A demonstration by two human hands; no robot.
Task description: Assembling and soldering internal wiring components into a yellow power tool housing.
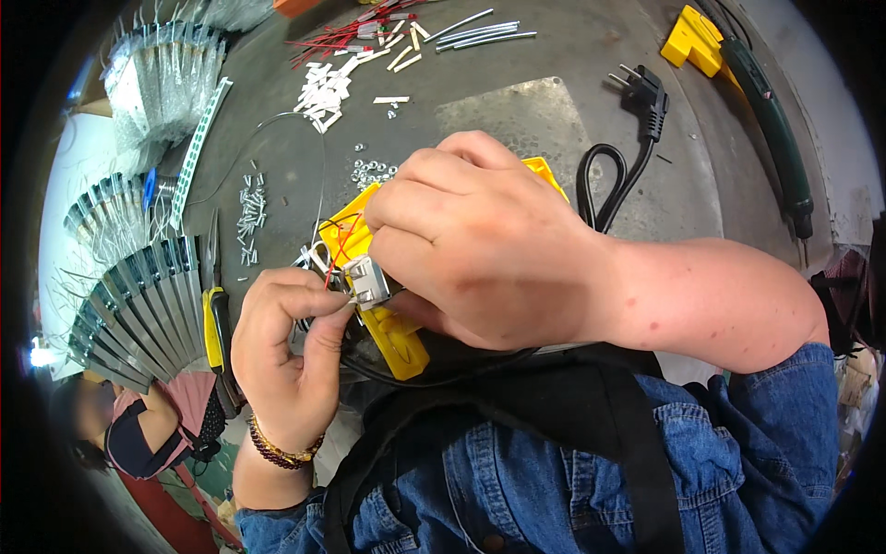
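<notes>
My right hand (494, 245) is closed over a yellow plastic housing (402, 353), its back hiding most of it. At that hand's fingertips sits a small grey-white block (371, 282) with metal terminals, perhaps a switch. Thin red wires (345, 242) and black ones run from the housing beside it. Thumb and forefinger of my left hand (291, 346) are pinched together at the block's lower left corner. What they grip is too small to make out, possibly a wire end. A black cable (480, 369) passes under the housing.
Black power plug (651, 92) and cord lie right of my hands. Nuts (374, 172), screws (249, 217) and white sleeves (325, 90) are scattered ahead. Yellow-handled pliers (215, 328) and fanned grey strips (152, 305) are left; a dark green tool (775, 129) is far right. Another person sits lower left.
</notes>
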